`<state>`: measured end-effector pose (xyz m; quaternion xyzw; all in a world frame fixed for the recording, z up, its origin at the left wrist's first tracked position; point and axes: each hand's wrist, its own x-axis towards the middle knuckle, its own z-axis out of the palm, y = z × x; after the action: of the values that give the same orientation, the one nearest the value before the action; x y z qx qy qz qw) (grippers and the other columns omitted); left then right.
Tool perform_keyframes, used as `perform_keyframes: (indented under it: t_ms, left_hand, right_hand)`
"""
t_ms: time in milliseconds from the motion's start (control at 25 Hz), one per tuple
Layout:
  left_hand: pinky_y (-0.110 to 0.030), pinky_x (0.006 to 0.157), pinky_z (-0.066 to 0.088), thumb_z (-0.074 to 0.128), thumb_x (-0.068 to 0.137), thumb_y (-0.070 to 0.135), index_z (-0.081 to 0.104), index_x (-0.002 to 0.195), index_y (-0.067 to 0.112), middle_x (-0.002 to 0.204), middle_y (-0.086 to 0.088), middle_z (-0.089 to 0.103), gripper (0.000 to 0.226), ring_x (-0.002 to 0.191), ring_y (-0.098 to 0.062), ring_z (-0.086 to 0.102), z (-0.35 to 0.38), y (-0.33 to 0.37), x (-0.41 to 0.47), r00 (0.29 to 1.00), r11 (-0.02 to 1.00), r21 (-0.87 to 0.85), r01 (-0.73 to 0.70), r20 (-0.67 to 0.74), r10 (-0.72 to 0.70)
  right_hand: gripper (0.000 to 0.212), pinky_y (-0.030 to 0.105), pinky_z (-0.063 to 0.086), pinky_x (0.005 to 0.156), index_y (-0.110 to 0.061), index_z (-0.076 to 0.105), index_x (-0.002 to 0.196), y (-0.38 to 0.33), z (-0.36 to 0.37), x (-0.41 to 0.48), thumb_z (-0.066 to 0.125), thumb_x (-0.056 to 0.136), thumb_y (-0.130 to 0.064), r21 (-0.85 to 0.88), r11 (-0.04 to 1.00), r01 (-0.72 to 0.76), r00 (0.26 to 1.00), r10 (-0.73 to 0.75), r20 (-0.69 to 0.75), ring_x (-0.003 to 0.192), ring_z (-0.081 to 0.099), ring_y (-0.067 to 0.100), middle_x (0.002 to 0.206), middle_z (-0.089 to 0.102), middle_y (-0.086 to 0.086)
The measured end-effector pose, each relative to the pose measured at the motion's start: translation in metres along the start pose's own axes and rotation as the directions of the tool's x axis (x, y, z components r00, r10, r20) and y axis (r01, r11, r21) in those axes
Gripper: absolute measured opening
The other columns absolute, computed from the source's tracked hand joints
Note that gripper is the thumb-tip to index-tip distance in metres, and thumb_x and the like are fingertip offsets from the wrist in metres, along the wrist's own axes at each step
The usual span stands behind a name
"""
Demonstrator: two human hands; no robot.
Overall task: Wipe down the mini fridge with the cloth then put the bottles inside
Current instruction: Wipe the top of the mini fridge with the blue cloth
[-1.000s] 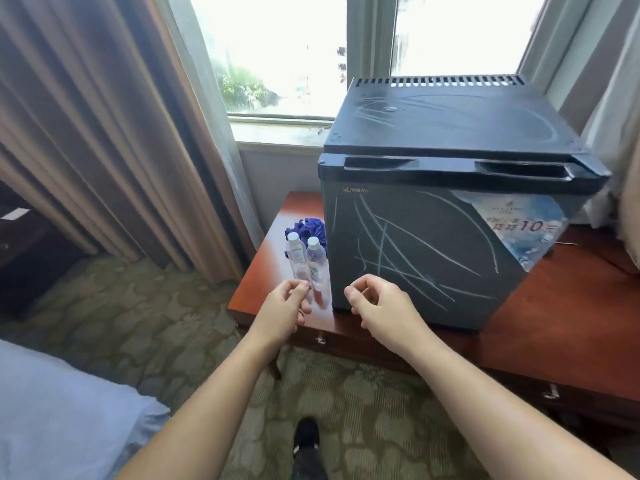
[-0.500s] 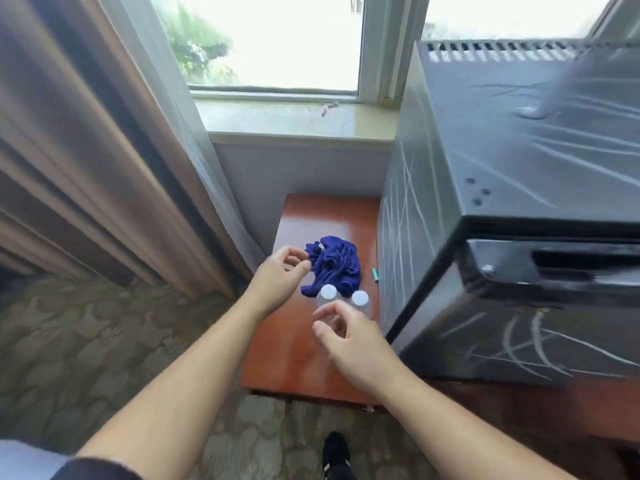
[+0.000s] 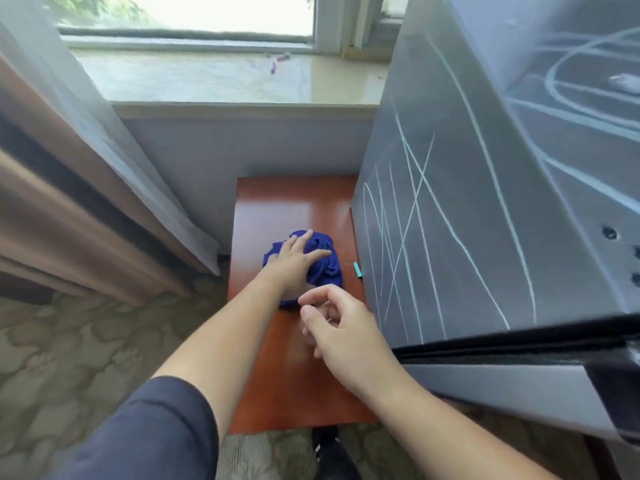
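The dark grey mini fridge fills the right side, its side and top covered in pale chalk-like scribbles. A crumpled blue cloth lies on the reddish wooden table just left of the fridge. My left hand rests on top of the cloth with fingers spread out flat, not closed around it. My right hand hovers nearer to me above the table, fingers loosely curled and holding nothing. The bottles stand under my right hand and are hidden by it.
A small teal marker lies against the fridge's base. Beige curtains hang at the left, a stone windowsill runs behind the table. My dark shoe is on patterned carpet at the table's near edge.
I have leaned in over the table's left end. My left hand went from beside the cloth onto its top. My right hand now covers the two bottles.
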<state>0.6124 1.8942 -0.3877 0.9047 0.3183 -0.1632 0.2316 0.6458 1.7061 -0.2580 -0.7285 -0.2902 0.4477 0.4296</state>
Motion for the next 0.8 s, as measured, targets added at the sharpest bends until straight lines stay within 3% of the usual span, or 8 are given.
perform_keyframes:
  t_ms: [120, 200, 280, 360, 480, 600, 680, 800]
  left_hand:
    - [-0.070, 0.116, 0.021, 0.060, 0.092, 0.030, 0.018, 0.157, 0.049, 0.169, 0.000, -0.021, 0.080, 0.156, -0.035, -0.015, 0.006, 0.000, 0.018, 0.995, 0.984, 0.176, 0.003, 0.100, -0.021]
    - [-0.071, 0.112, 0.028, 0.061, 0.093, 0.036, 0.018, 0.155, 0.050, 0.168, 0.000, -0.024, 0.077, 0.156, -0.037, -0.015, 0.019, -0.003, 0.025, 0.992, 0.983, 0.180, 0.023, 0.116, -0.045]
    - [-0.067, 0.103, 0.039, 0.061, 0.093, 0.033, 0.026, 0.150, 0.047, 0.169, -0.002, -0.013, 0.068, 0.155, -0.040, -0.006, 0.037, -0.004, 0.025, 0.998, 0.984, 0.174, 0.045, 0.042, -0.053]
    - [-0.057, 0.092, 0.051, 0.062, 0.091, 0.023, 0.042, 0.138, 0.038, 0.161, -0.010, 0.017, 0.053, 0.146, -0.044, 0.020, 0.050, -0.006, 0.028, 0.993, 0.990, 0.131, 0.057, -0.106, -0.043]
    - [-0.043, 0.085, 0.051, 0.067, 0.078, 0.019, 0.059, 0.118, 0.028, 0.125, -0.011, 0.054, 0.041, 0.113, -0.039, 0.053, 0.044, -0.018, 0.031, 0.958, 0.990, -0.127, 0.068, -0.270, -0.100]
    - [-0.027, 0.075, 0.044, 0.075, 0.074, 0.010, 0.066, 0.112, 0.023, 0.103, -0.006, 0.069, 0.041, 0.090, -0.025, 0.063, 0.013, -0.026, 0.014, 0.879, 0.822, -0.559, 0.110, -0.331, -0.343]
    - [-0.025, 0.069, 0.045, 0.075, 0.075, 0.012, 0.066, 0.111, 0.031, 0.099, -0.002, 0.069, 0.041, 0.084, -0.024, 0.064, -0.018, -0.027, -0.011, 0.835, 0.747, -0.651, 0.134, -0.332, -0.439]
    - [-0.026, 0.077, 0.051, 0.073, 0.069, 0.018, 0.064, 0.094, 0.042, 0.097, 0.003, 0.070, 0.036, 0.088, -0.020, 0.067, -0.081, -0.012, -0.055, 0.788, 0.743, -0.669, -0.005, -0.460, -0.409]
  right_hand:
    - [0.010, 0.040, 0.054, 0.069, -0.035, 0.067, 0.094, 0.004, -0.004, 0.010, 0.058, 0.090, -0.032, 0.009, 1.000, -0.018, 0.997, 0.018, -0.071, 0.057, 0.056, 0.011, 0.079, 0.070, 0.007]
    - [0.009, 0.039, 0.054, 0.067, -0.034, 0.067, 0.094, 0.006, -0.009, 0.013, 0.058, 0.091, -0.031, 0.022, 0.999, -0.027, 0.996, 0.029, -0.088, 0.055, 0.056, 0.010, 0.074, 0.069, 0.003]
    - [0.009, 0.038, 0.054, 0.068, -0.033, 0.067, 0.094, 0.005, -0.013, 0.015, 0.059, 0.093, -0.029, 0.024, 0.999, -0.031, 0.995, 0.033, -0.091, 0.055, 0.057, 0.008, 0.070, 0.068, -0.003]
    - [0.008, 0.037, 0.054, 0.069, -0.032, 0.067, 0.094, 0.007, -0.016, 0.016, 0.060, 0.094, -0.029, 0.010, 0.999, -0.042, 0.992, 0.043, -0.117, 0.057, 0.058, 0.008, 0.071, 0.069, -0.003]
    - [0.007, 0.036, 0.054, 0.068, -0.030, 0.068, 0.092, 0.008, -0.016, 0.014, 0.061, 0.093, -0.027, 0.032, 0.998, -0.055, 0.988, 0.059, -0.144, 0.057, 0.057, 0.010, 0.075, 0.070, 0.005]
    - [0.008, 0.037, 0.054, 0.066, -0.031, 0.067, 0.092, 0.001, -0.018, 0.004, 0.059, 0.089, -0.031, 0.011, 0.999, -0.036, 0.989, 0.037, -0.145, 0.055, 0.057, 0.009, 0.068, 0.069, -0.003]
    - [0.008, 0.035, 0.053, 0.063, -0.030, 0.067, 0.092, -0.012, -0.019, -0.007, 0.059, 0.089, -0.030, 0.012, 1.000, 0.012, 0.990, -0.010, -0.142, 0.055, 0.057, 0.009, 0.065, 0.065, -0.006]
    - [0.014, 0.040, 0.058, 0.075, -0.035, 0.067, 0.094, -0.041, -0.018, -0.028, 0.057, 0.085, -0.040, -0.058, 0.995, 0.086, 0.987, -0.093, -0.130, 0.067, 0.065, 0.011, 0.068, 0.066, -0.010]
